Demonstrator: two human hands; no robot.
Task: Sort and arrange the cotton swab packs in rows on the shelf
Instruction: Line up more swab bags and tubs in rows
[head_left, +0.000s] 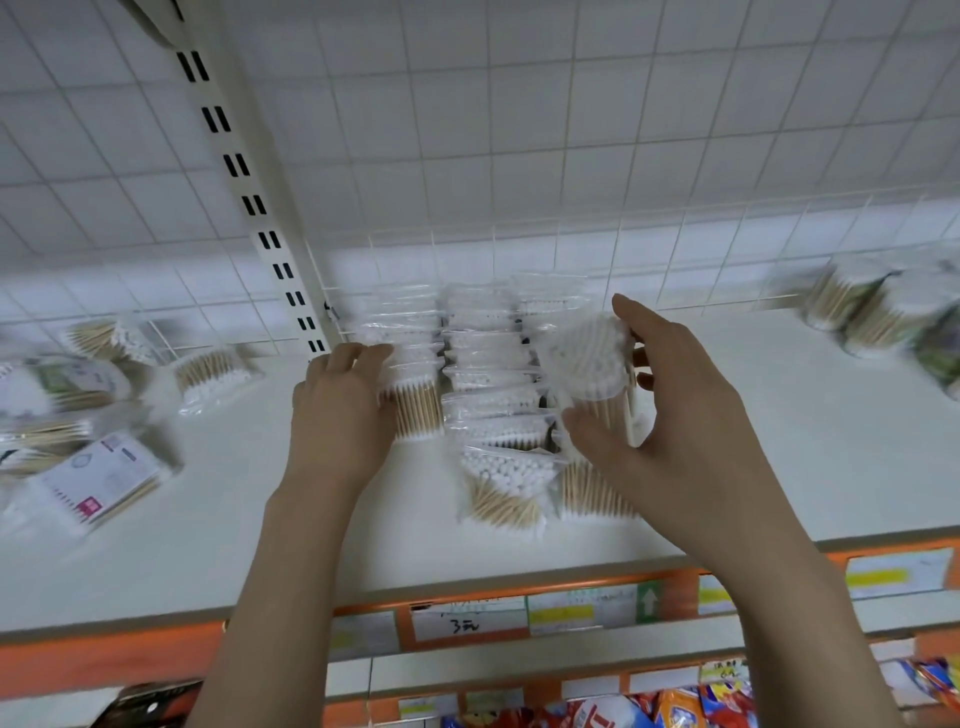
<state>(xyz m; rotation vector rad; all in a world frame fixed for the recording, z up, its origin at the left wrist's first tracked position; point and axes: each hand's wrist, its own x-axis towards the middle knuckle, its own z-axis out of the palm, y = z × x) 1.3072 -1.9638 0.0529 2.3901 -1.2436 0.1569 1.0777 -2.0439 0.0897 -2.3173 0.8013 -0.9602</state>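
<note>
On the white shelf (779, 441), three rows of cotton swab packs (488, 374) stand mid-shelf; loose packs (104, 467) lie unsorted at left. The left hand (343, 400) presses the leftmost row with curled fingers; the right hand (670, 405) grips one pack (589, 358) above the right row.
</note>
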